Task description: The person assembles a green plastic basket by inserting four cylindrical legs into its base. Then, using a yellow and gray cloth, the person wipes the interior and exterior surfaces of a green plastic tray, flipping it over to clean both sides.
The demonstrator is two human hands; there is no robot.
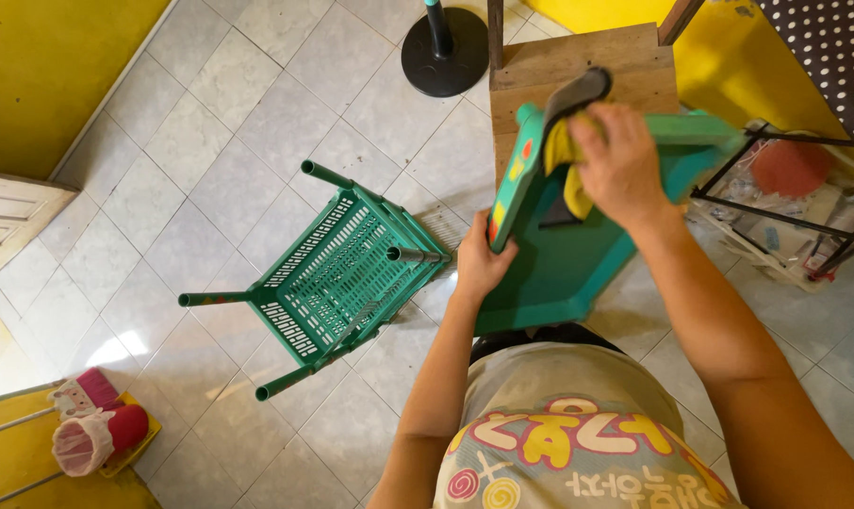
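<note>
Here we look down on a pale tiled floor point(257, 123), the widest thing in view, with yellow walls at the upper corners. On it, left of us, a green slatted plastic chair point(337, 273) lies tipped over, its legs pointing outward. Nearer our body we hold a teal child's table point(559, 269) tilted on edge, its flat top facing us and its upper part leaning against a wooden stool point(578, 66) behind it. To the right stands a black metal rack point(776, 217) holding wrapped goods, and a round black stand base point(446, 52) sits at the top of the floor. At lower left a small pink-and-red bin point(97, 438) with a white liner rests on a yellow mat. Our left hand point(484, 259) has its grip closed on the table's left edge, steadying it. Our right hand point(620, 165) presses a yellow cloth point(564, 155) against the table's upper rim, fingers curled around the cloth, with a dark grey pad point(578, 94) showing just above it; we cannot tell whether the pad is part of the cloth.
</note>
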